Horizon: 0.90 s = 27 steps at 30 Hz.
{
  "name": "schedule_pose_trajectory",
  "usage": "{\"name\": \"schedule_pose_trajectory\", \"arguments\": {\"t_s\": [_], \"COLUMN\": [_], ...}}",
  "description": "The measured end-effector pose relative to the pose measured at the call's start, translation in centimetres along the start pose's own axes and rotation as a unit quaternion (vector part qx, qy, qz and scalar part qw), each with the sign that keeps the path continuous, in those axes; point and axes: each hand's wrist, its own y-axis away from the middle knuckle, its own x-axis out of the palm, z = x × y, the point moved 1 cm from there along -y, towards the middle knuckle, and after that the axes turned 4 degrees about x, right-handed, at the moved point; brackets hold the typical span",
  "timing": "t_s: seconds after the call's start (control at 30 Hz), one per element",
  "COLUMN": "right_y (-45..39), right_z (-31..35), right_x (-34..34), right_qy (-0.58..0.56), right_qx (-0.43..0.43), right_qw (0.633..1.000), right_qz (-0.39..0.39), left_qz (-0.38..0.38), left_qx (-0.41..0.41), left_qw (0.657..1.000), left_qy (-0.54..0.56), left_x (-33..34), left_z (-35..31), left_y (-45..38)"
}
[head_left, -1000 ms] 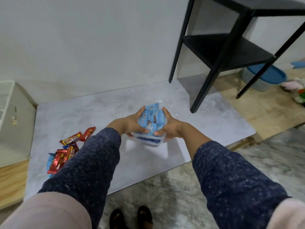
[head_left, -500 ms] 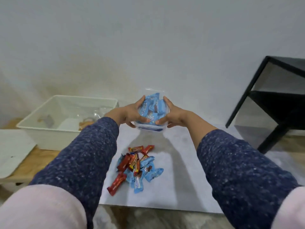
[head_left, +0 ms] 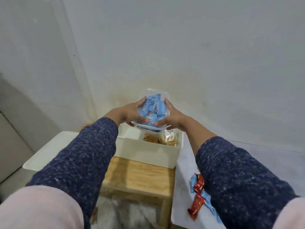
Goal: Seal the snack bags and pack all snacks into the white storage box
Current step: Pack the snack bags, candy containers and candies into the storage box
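Clear snack tub (head_left: pixel 154 111), heaped with blue packets, hangs over the white storage box (head_left: pixel 146 150); left hand (head_left: pixel 132 114) and right hand (head_left: pixel 170 119) clasp its sides. Probably light, slick, flexible: best held low.

Wooden stool (head_left: pixel 140 176) — white storage box (head_left: pixel 146 152); grey mat (head_left: pixel 183 187) — wrapped candies (head_left: pixel 198 195).

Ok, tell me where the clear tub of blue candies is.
In the head view the clear tub is held between the left hand and right hand, raised above the white storage box, centre frame.
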Motion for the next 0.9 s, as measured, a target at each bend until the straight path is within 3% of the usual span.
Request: {"name": "schedule_pose_trajectory", "arguments": {"t_s": [0.33, 0.63, 0.9], "right_y": [-11.6, -23.0, -27.0], "right_z": [0.8, -4.6, -7.0], "right_x": [6.9, 9.3, 11.1], "right_qy": [0.006, 0.008, 0.056], "right_qx": [0.039, 0.096, 0.116], "right_qw": [0.998, 0.992, 0.988], "right_qz": [0.039, 0.080, 0.081], "left_qz": [0.020, 0.067, 0.093], "left_qx": [-0.050, -0.133, -0.143], "left_qw": [0.998, 0.988, 0.982], "left_qy": [0.021, -0.028, -0.076], "left_x": [-5.1, -3.6, -2.4], "left_z": [11.1, 19.4, 22.8], "left_y": [-6.2, -15.5, -19.5]}}
